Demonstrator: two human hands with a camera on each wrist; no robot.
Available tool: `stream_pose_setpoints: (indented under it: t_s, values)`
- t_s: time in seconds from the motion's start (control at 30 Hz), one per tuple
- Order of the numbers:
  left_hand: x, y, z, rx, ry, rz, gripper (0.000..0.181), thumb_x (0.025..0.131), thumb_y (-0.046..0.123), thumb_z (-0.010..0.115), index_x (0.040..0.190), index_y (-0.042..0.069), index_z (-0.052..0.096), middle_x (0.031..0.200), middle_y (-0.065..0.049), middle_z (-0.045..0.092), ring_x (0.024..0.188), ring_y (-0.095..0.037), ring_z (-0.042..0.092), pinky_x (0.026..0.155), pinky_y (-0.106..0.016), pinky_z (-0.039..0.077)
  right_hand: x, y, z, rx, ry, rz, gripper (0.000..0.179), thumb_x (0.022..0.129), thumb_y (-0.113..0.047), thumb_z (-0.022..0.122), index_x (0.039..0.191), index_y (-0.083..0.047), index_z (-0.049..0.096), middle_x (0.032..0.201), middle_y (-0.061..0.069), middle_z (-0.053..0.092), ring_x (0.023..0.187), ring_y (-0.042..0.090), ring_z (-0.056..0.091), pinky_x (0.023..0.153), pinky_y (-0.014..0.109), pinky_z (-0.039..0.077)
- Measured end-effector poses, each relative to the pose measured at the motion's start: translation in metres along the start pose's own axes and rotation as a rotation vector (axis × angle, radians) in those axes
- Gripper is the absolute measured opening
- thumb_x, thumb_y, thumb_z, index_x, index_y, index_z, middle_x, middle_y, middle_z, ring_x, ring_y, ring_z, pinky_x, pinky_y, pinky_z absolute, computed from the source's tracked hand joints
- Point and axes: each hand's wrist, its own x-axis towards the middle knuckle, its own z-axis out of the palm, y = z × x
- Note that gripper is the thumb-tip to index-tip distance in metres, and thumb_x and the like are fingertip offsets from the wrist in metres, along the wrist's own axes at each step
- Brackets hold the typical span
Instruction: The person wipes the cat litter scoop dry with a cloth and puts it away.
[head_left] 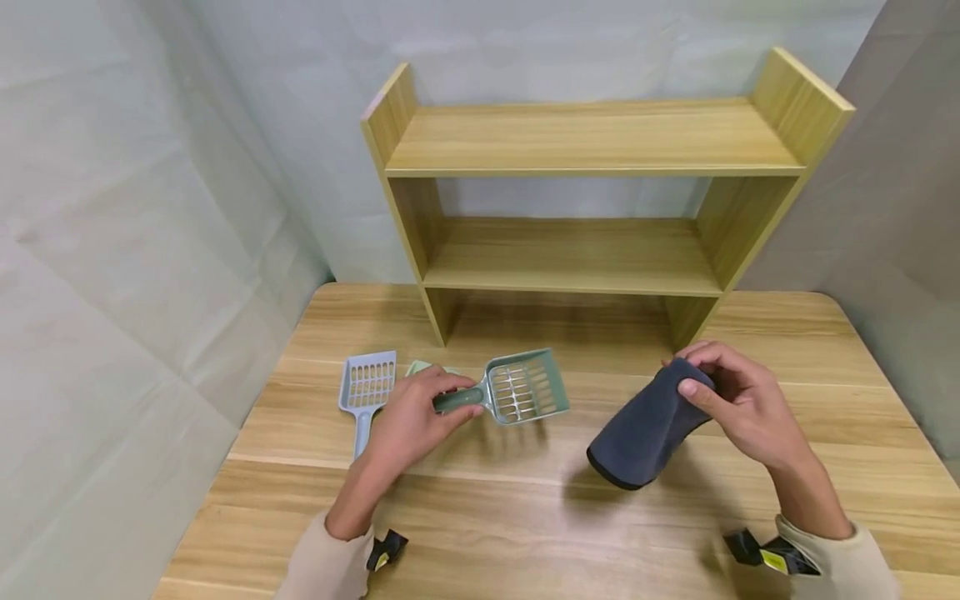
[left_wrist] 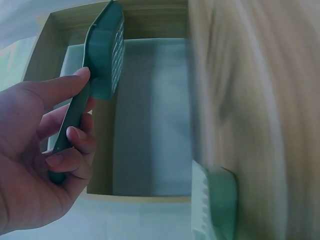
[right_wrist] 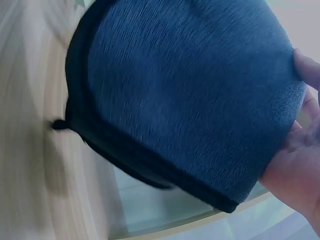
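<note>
My left hand (head_left: 420, 417) grips the handle of a dark green slotted litter scoop (head_left: 525, 387), lifted off the table with its head pointing right. In the left wrist view the fingers curl round that handle, thumb along it. My right hand (head_left: 738, 404) pinches a folded dark blue-grey cloth (head_left: 641, 429) with black edging, which hangs over the table. Seen from the right wrist, the cloth (right_wrist: 195, 95) fills much of the view and hides part of the fingers. Beside the left hand lies a pale blue scoop (head_left: 369, 383). A light green scoop (left_wrist: 220, 200) is partly hidden behind that hand.
A wooden two-tier shelf (head_left: 577, 254) stands at the back of the wooden table (head_left: 510, 533). Pale fabric (head_left: 150, 208) hangs behind and to the left. Black straps with small devices sit at both wrists.
</note>
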Motion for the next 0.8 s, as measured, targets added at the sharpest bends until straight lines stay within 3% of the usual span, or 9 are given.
stream_pose_setpoints:
  t_s: [0.13, 0.47, 0.6, 0.8]
  values:
    - [0.008, 0.005, 0.003, -0.013, 0.018, 0.045, 0.033, 0.083, 0.025, 0.095, 0.111, 0.012, 0.085, 0.088, 0.001, 0.071, 0.070, -0.008, 0.051, 0.061, -0.022, 0.040, 0.003, -0.003, -0.001, -0.081, -0.040, 0.052, 0.027, 0.095, 0.023, 0.060, 0.116, 0.007, 0.066, 0.111, -0.004, 0.072, 0.085, 0.007, 0.071, 0.071, 0.020, 0.057]
    - [0.019, 0.017, 0.008, -0.006, 0.008, 0.084, 0.030, 0.082, 0.026, 0.095, 0.107, 0.012, 0.086, 0.093, 0.000, 0.076, 0.075, -0.008, 0.058, 0.064, -0.021, 0.045, 0.007, -0.003, 0.001, -0.194, -0.177, 0.170, 0.035, 0.101, 0.014, 0.059, 0.131, 0.000, 0.067, 0.109, -0.008, 0.076, 0.086, 0.010, 0.072, 0.077, 0.023, 0.057]
    - [0.019, 0.022, 0.011, -0.042, -0.037, 0.073, 0.028, 0.084, 0.024, 0.094, 0.108, 0.012, 0.086, 0.094, 0.000, 0.076, 0.077, -0.009, 0.060, 0.065, -0.020, 0.048, 0.010, 0.001, 0.005, -0.184, -0.220, 0.202, 0.032, 0.103, 0.011, 0.060, 0.131, -0.002, 0.069, 0.111, -0.008, 0.075, 0.090, 0.010, 0.071, 0.080, 0.023, 0.056]
    - [0.018, 0.024, 0.018, -0.039, -0.096, 0.118, 0.023, 0.085, 0.021, 0.093, 0.105, 0.015, 0.085, 0.092, 0.001, 0.073, 0.079, -0.008, 0.061, 0.069, -0.020, 0.051, 0.015, 0.010, 0.009, -0.106, -0.284, 0.269, 0.028, 0.105, 0.006, 0.060, 0.130, -0.001, 0.069, 0.112, -0.007, 0.076, 0.090, 0.011, 0.074, 0.078, 0.027, 0.059]
